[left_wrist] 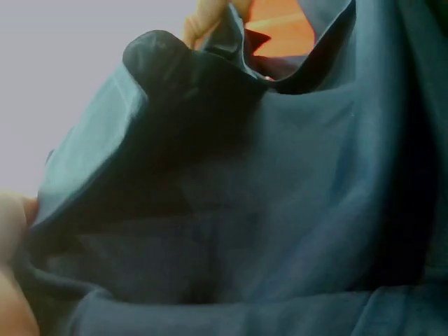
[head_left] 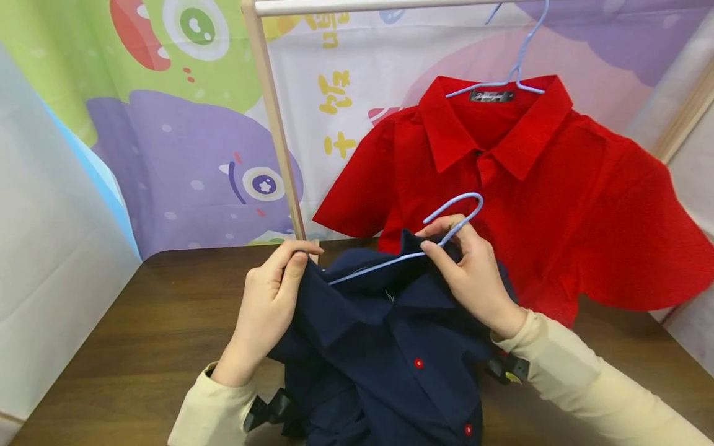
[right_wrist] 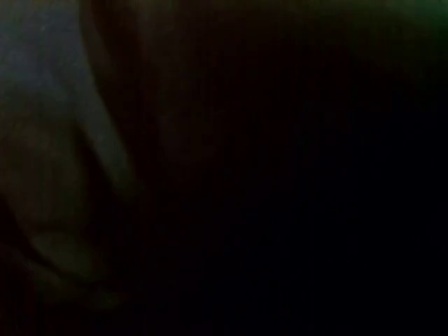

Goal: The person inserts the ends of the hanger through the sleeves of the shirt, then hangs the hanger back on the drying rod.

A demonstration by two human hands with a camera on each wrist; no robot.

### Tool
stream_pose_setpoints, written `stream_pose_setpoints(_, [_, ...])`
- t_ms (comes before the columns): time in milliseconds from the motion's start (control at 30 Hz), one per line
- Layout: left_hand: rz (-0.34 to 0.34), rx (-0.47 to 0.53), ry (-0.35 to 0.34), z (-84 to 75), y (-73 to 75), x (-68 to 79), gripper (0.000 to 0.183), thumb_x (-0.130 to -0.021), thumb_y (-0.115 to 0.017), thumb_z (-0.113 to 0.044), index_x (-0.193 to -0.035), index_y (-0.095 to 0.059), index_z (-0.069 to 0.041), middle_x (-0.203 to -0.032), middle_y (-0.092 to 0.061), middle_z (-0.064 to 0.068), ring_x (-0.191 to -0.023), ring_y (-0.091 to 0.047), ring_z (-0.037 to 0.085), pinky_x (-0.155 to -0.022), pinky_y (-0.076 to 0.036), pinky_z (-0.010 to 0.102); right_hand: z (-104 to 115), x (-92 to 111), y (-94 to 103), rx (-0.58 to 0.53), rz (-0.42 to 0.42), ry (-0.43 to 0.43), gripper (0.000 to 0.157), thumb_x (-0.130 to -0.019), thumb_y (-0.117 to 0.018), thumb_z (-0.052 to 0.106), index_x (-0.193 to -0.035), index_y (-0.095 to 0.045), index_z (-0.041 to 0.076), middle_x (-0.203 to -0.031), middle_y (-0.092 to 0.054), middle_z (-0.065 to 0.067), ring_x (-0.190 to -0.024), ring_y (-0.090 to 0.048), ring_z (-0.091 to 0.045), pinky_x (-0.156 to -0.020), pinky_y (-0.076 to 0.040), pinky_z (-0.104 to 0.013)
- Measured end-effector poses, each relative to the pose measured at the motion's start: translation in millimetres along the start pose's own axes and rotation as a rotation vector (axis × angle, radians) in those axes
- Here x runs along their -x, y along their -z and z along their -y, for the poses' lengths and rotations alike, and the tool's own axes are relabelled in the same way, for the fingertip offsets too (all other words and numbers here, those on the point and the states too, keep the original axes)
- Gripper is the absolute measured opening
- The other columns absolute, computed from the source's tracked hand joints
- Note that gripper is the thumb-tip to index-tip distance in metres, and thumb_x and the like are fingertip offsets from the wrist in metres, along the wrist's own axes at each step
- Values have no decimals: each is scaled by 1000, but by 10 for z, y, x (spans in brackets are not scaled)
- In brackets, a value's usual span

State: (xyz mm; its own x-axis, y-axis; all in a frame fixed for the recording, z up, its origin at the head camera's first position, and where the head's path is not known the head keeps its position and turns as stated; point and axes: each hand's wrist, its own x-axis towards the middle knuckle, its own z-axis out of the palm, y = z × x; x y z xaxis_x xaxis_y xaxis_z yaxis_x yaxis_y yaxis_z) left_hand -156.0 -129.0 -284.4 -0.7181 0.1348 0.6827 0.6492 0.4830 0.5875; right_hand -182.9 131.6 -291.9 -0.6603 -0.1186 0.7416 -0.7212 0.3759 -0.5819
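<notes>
In the head view a navy shirt (head_left: 357,334) with red buttons hangs from both hands. My left hand (head_left: 270,294) pinches the shirt's edge at the left of its collar between thumb and fingers. A light blue clothes hanger (head_left: 379,267) has its left arm inside the neck opening, and its hook stands up above the collar. My right hand (head_left: 471,272) grips the hanger just below the hook, fingers against the collar. The hanger's right end is hidden by cloth and hand. Navy cloth (left_wrist: 210,175) fills the left wrist view; the right wrist view is nearly black.
A red short-sleeved shirt (head_left: 502,204) hangs on another blue hanger (head_left: 519,65) from the rack's rail (head_left: 390,6), close behind my right hand. The rack's wooden post (head_left: 273,118) rises behind my left hand. Below is a brown wooden tabletop (head_left: 167,322), with a cartoon-printed curtain (head_left: 184,155) behind.
</notes>
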Motion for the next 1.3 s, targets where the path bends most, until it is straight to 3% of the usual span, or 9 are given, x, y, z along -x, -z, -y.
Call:
stream_pose_setpoints(167, [54, -49, -1, -3, -49, 20, 18, -95, -47, -16, -103, -63, -16, -102, -66, -1, -78, -56, 9, -71, -45, 23, 94, 28, -111, 46, 21, 80, 20, -79, -67, 0, -97, -60, 4, -96, -62, -5, -89, -56, -12, -80, -42, -19])
stream_pose_setpoints(433, [182, -46, -11, -28, -95, 36, 18, -94, -48, -22, -107, -60, -15, -99, -66, 1, -121, -48, 17, -97, -40, 35, 188, 9, -298, 85, 52, 105, 17, -81, -67, 5, -96, -59, 4, -97, -60, -6, -93, -56, -16, -82, -43, -25])
stream_pose_setpoints(633, [465, -160, -25, -55, 25, 37, 47, -88, -59, -28, -128, -39, -15, -121, -51, 0, -115, -48, 15, -99, -38, 37, 177, -57, -323, 141, 24, 74, 19, -81, -65, 4, -98, -58, 2, -99, -59, -7, -90, -56, -16, -79, -46, -29])
stream_pose_setpoints(700, [501, -189, -36, -56, 56, 29, 53, -86, -63, -24, -130, -36, -15, -120, -50, 0, -111, -50, 13, -96, -40, 36, 176, -75, -333, 142, 32, 56, 20, -81, -66, 5, -99, -58, 3, -100, -59, -7, -90, -56, -16, -79, -46, -31])
stream_pose_setpoints(800, [435, -182, -38, -44, 64, 8, 50, -83, -66, -15, -126, -41, -13, -115, -55, 2, -106, -54, 14, -91, -44, 36, 179, -92, -351, 143, 44, 42, 22, -80, -67, 7, -100, -58, 3, -101, -58, -7, -92, -55, -16, -81, -46, -32])
stream_pose_setpoints(900, [316, -172, -6, -21, 42, -5, 44, -81, -68, -11, -120, -46, -13, -102, -61, 1, -73, -57, 11, -70, -48, 29, 186, -98, -359, 146, 62, 44, 24, -80, -68, 8, -102, -57, 3, -102, -58, -7, -94, -55, -16, -83, -46, -31])
stream_pose_setpoints(1000, [231, -181, 29, -8, 27, -8, 42, -81, -68, -12, -118, -48, -13, -71, -58, -2, -45, -36, 7, -50, -36, 24, 183, -107, -355, 146, 79, 42, 26, -81, -68, 10, -103, -56, 4, -102, -57, -7, -95, -55, -16, -83, -46, -31])
stream_pose_setpoints(1100, [173, -198, 31, 1, 21, -8, 41, -81, -68, -13, -117, -49, -13, -51, -40, -4, -38, -23, 6, -43, -28, 23, 167, -112, -325, 133, 91, 36, 29, -79, -69, 11, -104, -56, 4, -103, -57, -6, -94, -55, -15, -84, -46, -32])
stream_pose_setpoints(1300, [45, -177, 16, 15, 71, -27, 42, -78, -71, -11, -114, -50, -9, -96, -66, 3, -50, -39, 9, -53, -36, 26, 113, -110, -225, 105, 34, 51, 28, -78, -69, 3, -104, -57, 3, -103, -58, -6, -92, -57, -15, -83, -47, -29])
